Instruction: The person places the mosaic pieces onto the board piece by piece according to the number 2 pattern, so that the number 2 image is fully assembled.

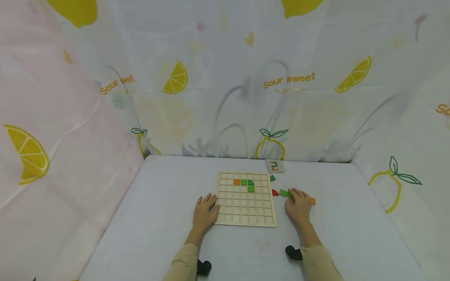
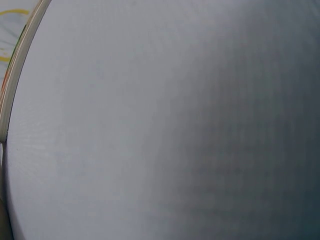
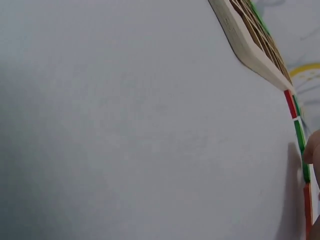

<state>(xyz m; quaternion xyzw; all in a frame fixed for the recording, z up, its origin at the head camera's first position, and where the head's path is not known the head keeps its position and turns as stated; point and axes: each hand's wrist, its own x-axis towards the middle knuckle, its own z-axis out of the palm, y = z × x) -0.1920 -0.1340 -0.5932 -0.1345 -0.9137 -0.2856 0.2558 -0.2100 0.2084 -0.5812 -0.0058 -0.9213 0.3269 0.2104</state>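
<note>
A square wooden grid board (image 1: 244, 212) lies on the table, with an orange square tile (image 1: 237, 182), two green square tiles and a dark green rounded tile (image 1: 250, 182) in its cells. At the board's left edge rests my left hand (image 1: 205, 212), fingers spread and thumb on the rim. To the right of the board, my right hand (image 1: 299, 206) pinches a green tile (image 1: 289, 194) low on the table; its fingers partly cover that tile. Around it lie a light green tile (image 1: 283, 192), a red rounded tile (image 1: 275, 192) and an orange tile (image 1: 312, 200).
Behind the board's right corner is a small patterned card (image 1: 274, 166), and a dark green tile (image 1: 272, 178) lies nearer the board. The white table (image 1: 158, 195) meets a lemon-printed cloth at its back. Black wrist mounts show at both sleeves.
</note>
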